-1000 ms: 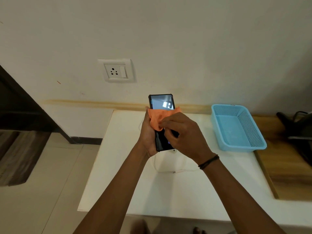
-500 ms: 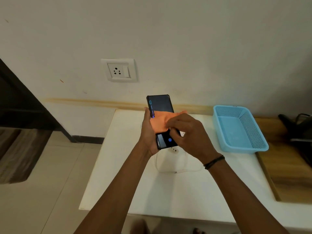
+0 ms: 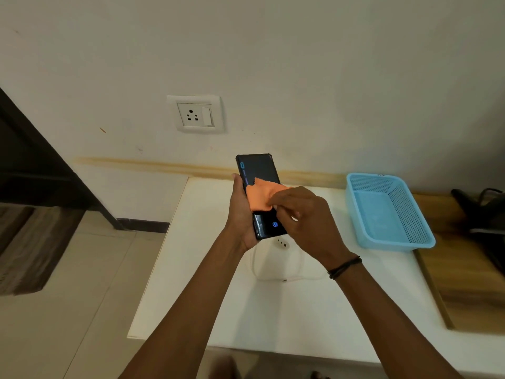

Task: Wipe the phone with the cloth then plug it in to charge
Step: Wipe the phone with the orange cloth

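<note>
Lower centre of frame: white charger cable (image 3: 273, 277) and adapter (image 3: 281, 243) are laid on the white table (image 3: 191, 283), probably kept within reach for plugging in. Mid-frame: phone (image 3: 258, 173) is gripped along its edge by the left hand (image 3: 241, 214), screen up, steadied against pressure. Orange cloth (image 3: 259, 195) is pinched in the right hand (image 3: 303, 217) and pressed onto the glass. Upper centre: wall socket (image 3: 195, 114), unoccupied. Right: blue basket (image 3: 388, 212).

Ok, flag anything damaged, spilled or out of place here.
Nothing stands out. The left hand holds the phone, the right hand rubs the orange cloth on it, and the white cable lies loose on the table.
</note>
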